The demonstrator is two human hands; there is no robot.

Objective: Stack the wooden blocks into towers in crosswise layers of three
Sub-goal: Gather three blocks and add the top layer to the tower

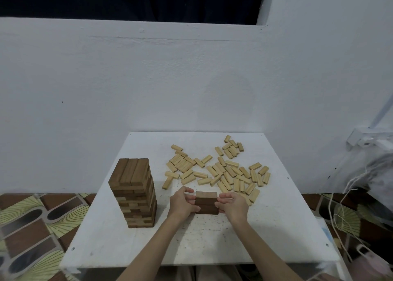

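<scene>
I hold my left hand (182,202) and right hand (232,202) cupped against the new dark stack (206,203), each grip squaring its ends for alignment.

The short stack of dark brown wooden blocks (206,203) has both ends covered: the left hand (182,202) hides its nine o'clock side, the right hand (232,204) its three o'clock side, so how many blocks make each layer cannot be told. The right hand also covers the nearest pieces of the scattered pale wooden blocks (221,170). The tall striped tower of dark and light wooden blocks (134,193) hides its far faces. At five o'clock, a pale pinkish object (370,263) is blurred and cut by the edge.
</scene>
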